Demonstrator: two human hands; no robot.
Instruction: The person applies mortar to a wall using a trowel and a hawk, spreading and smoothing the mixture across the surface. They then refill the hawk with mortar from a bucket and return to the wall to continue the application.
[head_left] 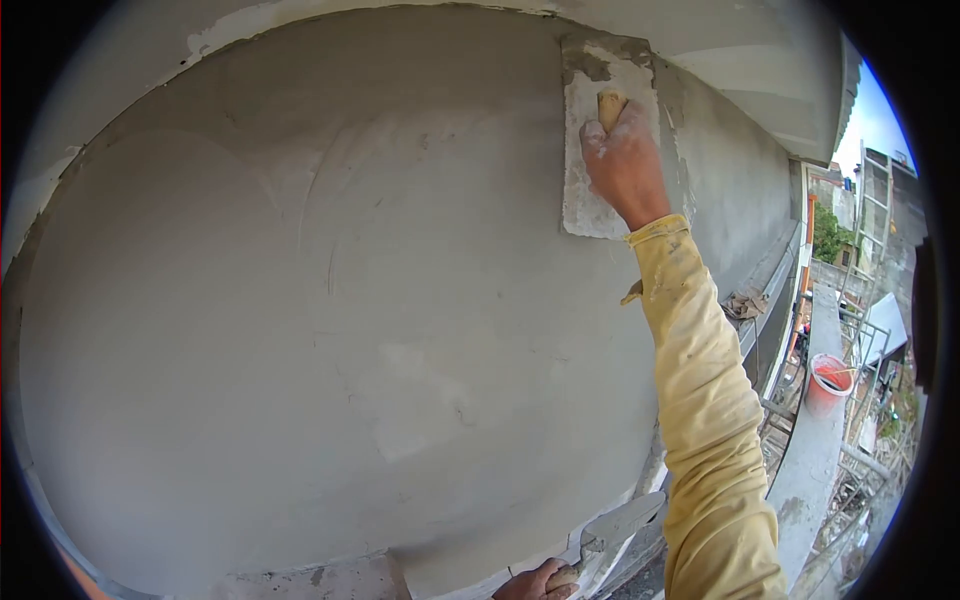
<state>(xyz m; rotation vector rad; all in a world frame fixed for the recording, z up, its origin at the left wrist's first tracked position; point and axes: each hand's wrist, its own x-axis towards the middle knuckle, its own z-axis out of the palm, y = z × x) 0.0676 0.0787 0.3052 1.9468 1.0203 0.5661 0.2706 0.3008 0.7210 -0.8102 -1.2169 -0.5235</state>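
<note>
My right hand (627, 165), in a yellow sleeve, is closed round the wooden handle of a plastering float (590, 205). The float's flat rectangular plate, smeared with plaster, lies against the upper right of the grey plastered wall (400, 290). At the bottom edge, my left hand (535, 583) is partly cut off by the frame. Its fingers wrap the handle of a trowel (620, 522), whose grey blade points up and to the right, below the wall's lower edge.
A scaffold plank (810, 470) runs along the right, with a red bucket (828, 385) standing on it. A crumpled cloth (745, 303) lies on a ledge by the wall. Farther right stands a ladder (875, 205). An overhang (760, 80) borders the wall above.
</note>
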